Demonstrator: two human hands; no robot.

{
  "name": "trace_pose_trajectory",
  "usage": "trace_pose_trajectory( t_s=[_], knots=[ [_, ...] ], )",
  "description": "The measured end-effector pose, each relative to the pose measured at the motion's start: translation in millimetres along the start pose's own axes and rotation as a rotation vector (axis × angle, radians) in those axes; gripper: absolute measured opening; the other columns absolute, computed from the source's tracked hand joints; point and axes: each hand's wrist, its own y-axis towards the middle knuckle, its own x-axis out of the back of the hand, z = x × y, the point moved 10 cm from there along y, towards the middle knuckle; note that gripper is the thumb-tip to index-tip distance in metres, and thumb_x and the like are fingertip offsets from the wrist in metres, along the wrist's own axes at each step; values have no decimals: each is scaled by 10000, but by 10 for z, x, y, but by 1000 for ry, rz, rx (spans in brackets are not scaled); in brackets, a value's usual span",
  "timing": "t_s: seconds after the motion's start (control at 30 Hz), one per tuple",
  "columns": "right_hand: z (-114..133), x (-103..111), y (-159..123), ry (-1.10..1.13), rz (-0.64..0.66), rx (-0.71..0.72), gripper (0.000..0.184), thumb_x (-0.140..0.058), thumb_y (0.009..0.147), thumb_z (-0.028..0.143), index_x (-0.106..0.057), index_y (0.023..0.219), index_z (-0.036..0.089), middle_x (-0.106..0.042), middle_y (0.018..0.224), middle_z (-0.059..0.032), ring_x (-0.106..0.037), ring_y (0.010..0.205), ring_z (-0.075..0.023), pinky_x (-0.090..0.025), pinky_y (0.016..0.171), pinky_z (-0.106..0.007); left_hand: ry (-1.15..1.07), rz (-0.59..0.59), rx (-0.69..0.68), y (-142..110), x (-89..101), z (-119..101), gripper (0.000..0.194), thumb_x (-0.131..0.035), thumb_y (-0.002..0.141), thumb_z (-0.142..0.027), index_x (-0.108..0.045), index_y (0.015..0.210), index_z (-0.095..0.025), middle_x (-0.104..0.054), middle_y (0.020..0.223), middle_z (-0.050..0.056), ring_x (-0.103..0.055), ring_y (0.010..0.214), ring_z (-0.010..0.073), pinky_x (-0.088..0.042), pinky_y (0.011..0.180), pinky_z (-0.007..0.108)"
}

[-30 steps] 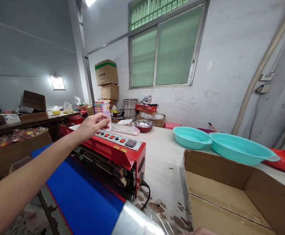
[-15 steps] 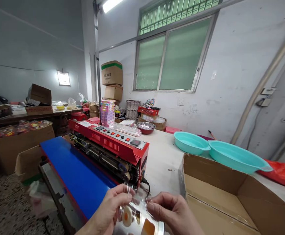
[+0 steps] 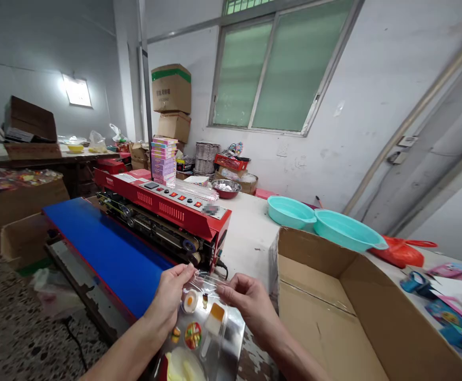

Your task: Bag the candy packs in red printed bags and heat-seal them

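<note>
Both my hands hold a clear plastic bag (image 3: 203, 325) with small colourful items inside, low in the middle of the view. My left hand (image 3: 171, 296) pinches the bag's top edge on the left and my right hand (image 3: 247, 301) pinches it on the right. The bag's open end lies just in front of the red sealing machine (image 3: 167, 211), at the near end of its blue conveyor belt (image 3: 104, 248). An open cardboard box (image 3: 334, 296) stands to the right of my right hand.
Two turquoise basins (image 3: 322, 219) sit behind the cardboard box on the white table (image 3: 247, 233). A stack of pastel boxes (image 3: 163, 161) and a metal bowl (image 3: 225, 188) stand beyond the machine. Cartons line the far wall. A red bag (image 3: 401, 251) lies right.
A second ago my left arm reached out to the machine's control panel. It has come back, and both hands have taken the bag's top edge near the belt. The camera tilted down.
</note>
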Motion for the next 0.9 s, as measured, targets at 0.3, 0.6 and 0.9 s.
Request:
trace_pose_trajectory(
  t_s=[0.3,0.6,0.9],
  knots=[
    [-453,313,348,120,-215,-163,600,-907,333,375,-492,711,162,-624,578,-17,-591,548,-158,-481,515,-246,183,27,224,281,86,229,398,-757,693,-428,-597,878,-114,-698,737,81,-614,523,146,-479,472,241],
    [-587,421,647,212,-334,-225,408,-768,466,114,-479,749,167,-619,560,-22,-591,523,-162,-537,482,-265,329,35,291,394,327,232,507,-764,623,-336,-543,1023,-116,-700,842,96,-625,572,160,-522,499,271],
    [-767,142,919,253,-311,-241,270,-716,640,64,-478,722,161,-597,555,-21,-588,499,-161,-531,469,-263,294,-96,216,545,623,-11,305,-739,655,-214,-594,895,-94,-697,708,77,-617,514,154,-479,432,229]
  ],
)
